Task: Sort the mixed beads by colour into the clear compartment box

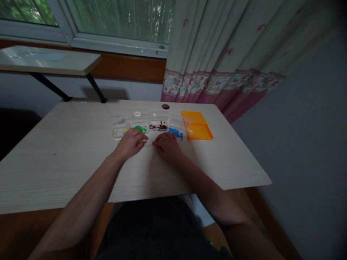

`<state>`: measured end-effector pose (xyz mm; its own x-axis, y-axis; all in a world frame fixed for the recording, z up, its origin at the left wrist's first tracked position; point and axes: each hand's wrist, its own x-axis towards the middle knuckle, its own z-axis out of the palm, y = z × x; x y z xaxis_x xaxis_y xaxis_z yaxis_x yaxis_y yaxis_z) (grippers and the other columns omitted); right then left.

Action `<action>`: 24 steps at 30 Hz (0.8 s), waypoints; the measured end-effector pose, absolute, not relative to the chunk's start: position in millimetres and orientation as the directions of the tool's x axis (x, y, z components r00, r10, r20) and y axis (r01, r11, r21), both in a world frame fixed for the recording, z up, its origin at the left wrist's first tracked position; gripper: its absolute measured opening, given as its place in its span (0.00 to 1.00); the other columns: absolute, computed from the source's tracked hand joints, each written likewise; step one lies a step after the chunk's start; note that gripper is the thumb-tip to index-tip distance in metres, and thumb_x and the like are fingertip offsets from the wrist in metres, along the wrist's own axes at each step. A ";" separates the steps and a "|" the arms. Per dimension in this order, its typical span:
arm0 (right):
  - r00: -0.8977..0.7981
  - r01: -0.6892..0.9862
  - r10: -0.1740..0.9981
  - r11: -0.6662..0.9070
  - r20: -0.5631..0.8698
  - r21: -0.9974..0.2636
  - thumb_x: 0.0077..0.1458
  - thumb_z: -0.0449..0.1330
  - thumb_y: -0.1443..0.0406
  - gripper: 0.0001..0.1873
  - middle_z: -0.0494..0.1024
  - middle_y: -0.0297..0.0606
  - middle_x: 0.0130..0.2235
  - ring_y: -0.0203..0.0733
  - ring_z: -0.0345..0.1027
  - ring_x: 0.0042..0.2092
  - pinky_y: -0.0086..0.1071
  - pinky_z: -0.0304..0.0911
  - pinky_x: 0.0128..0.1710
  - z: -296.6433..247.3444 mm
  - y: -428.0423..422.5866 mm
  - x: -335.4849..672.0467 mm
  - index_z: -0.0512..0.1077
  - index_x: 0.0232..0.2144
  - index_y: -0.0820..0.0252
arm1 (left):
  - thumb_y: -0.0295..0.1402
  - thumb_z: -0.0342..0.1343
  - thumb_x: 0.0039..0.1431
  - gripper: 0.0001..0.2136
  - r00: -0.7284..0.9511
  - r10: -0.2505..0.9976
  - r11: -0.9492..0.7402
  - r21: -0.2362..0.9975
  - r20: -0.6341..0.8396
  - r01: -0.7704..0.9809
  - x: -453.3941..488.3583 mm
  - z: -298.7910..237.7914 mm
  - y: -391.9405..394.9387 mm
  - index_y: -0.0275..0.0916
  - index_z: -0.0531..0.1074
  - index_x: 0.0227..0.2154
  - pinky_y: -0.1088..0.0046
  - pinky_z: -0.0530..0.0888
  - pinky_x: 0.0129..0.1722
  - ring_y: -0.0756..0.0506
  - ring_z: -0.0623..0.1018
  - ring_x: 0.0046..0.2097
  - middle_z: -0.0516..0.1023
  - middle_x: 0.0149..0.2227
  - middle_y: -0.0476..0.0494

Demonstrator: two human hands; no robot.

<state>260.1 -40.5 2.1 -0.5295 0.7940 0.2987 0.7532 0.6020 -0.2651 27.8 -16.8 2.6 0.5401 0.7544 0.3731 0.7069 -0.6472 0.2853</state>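
Observation:
My left hand rests on the light wooden table, fingers curled, its tips by the clear box of green beads. My right hand lies beside it with fingers bent down on the table, just in front of the clear box of blue beads. Between those boxes stands a clear box of dark brown beads. A clear box with yellow beads is at the left end of the row. What the fingers hold, if anything, is hidden.
An orange tray with a few small white pieces lies right of the boxes. A round cable hole is at the table's far edge. A second table stands under the window, a curtain hangs at the right.

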 end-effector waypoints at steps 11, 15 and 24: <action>-0.456 0.731 0.816 0.571 0.356 -0.374 0.62 0.56 0.68 0.16 0.77 0.42 0.46 0.47 0.63 0.53 0.40 0.55 0.54 -3.0 -30.7 267.2 0.78 0.48 0.55 | 0.39 0.54 0.64 0.10 0.626 0.702 -0.712 0.303 0.340 0.633 35.5 1.1 -18.2 0.42 0.76 0.42 0.60 0.68 0.49 0.41 0.70 0.45 0.74 0.39 0.42; -0.452 0.723 0.804 0.584 0.387 -0.369 0.61 0.57 0.66 0.14 0.77 0.42 0.45 0.47 0.64 0.52 0.40 0.56 0.54 -3.8 -30.6 266.4 0.78 0.47 0.56 | 0.38 0.54 0.64 0.08 0.624 0.702 -0.710 0.273 0.343 0.649 42.5 0.5 -20.1 0.41 0.75 0.39 0.60 0.67 0.47 0.41 0.69 0.45 0.73 0.39 0.42; -0.452 0.733 0.805 0.581 0.384 -0.354 0.62 0.57 0.65 0.13 0.77 0.42 0.45 0.47 0.64 0.51 0.40 0.57 0.53 -2.8 -32.2 266.0 0.78 0.46 0.55 | 0.34 0.49 0.67 0.08 0.610 0.719 -0.687 0.204 0.335 0.697 40.6 4.4 -22.2 0.38 0.71 0.36 0.61 0.68 0.46 0.40 0.69 0.44 0.72 0.37 0.40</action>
